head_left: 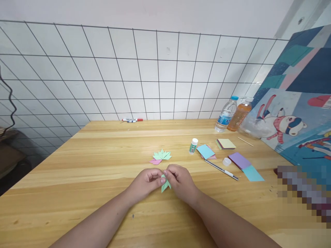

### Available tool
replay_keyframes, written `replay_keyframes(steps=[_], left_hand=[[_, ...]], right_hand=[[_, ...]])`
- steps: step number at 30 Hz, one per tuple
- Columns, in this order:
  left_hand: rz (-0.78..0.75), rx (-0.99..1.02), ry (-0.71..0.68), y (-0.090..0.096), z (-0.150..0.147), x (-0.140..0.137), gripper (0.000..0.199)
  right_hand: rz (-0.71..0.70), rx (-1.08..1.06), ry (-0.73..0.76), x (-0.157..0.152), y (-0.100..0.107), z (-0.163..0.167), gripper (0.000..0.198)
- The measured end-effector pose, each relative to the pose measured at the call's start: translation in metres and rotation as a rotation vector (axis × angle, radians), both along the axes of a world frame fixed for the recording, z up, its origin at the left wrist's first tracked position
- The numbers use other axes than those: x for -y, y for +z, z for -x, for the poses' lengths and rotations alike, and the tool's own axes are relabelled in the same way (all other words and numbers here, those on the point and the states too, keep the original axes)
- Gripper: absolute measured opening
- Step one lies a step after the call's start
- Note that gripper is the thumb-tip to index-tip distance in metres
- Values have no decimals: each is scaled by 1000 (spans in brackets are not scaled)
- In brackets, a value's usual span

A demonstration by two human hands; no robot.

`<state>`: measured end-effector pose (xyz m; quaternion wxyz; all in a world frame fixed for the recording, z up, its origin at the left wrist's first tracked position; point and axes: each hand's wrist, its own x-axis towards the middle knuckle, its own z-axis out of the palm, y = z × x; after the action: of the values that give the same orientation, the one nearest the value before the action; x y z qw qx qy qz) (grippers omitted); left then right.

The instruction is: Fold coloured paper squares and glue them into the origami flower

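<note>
Between my two hands is a small folded piece of light green paper (165, 186), its pointed ends hanging down below my fingers. My left hand (148, 184) pinches its upper left side with thumb and forefinger. From the other side my right hand (181, 181) grips it, and the fingertips of both hands nearly meet. The top of the piece is hidden by my fingers. Just beyond my hands lies a fan-shaped green folded paper (162, 155), with a pink folded paper (156, 161) at its lower left.
Right of the folded papers stands a glue stick (193, 146). Near it lie blue paper (206, 151), a utility knife (222, 168), a clear cap (227, 161), purple paper (240, 161), a paper stack (226, 143) and a thin stick (245, 141). Two bottles (226, 115) and markers (132, 120) are farther back.
</note>
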<state>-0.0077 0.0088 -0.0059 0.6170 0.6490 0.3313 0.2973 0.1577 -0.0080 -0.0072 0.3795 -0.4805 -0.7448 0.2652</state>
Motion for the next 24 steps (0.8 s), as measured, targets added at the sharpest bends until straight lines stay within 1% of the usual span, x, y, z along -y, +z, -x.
replay_keyframes(steps=[3,6,9,11,14,17,21,24], left_hand=[[-12,-13,2,-1,0,0,30],[-6,-12,30,-2,0,0,30],[-9,8,118,-2,-1,-1,30],[-14,26,184,-2,-1,-2,30],[-21,35,236,-3,-2,-3,30],[-33,29,231,-3,-1,-3,30],[-17,48,213,-1,-1,-2,27],[-60,23,247,-2,-1,-2,26]], right_hand=[[44,-79,15,0,0,0,36],[171,-213,2,1,-1,0,38],[288,-346,13,0,-3,-1,35],[322,-369,16,0,-4,-2,33],[311,-337,-8,-1,-5,0,27],[280,-324,-21,-2,-6,1,23],[272,-304,19,-1,-5,1,21],[269,-286,60,1,-5,1,21]])
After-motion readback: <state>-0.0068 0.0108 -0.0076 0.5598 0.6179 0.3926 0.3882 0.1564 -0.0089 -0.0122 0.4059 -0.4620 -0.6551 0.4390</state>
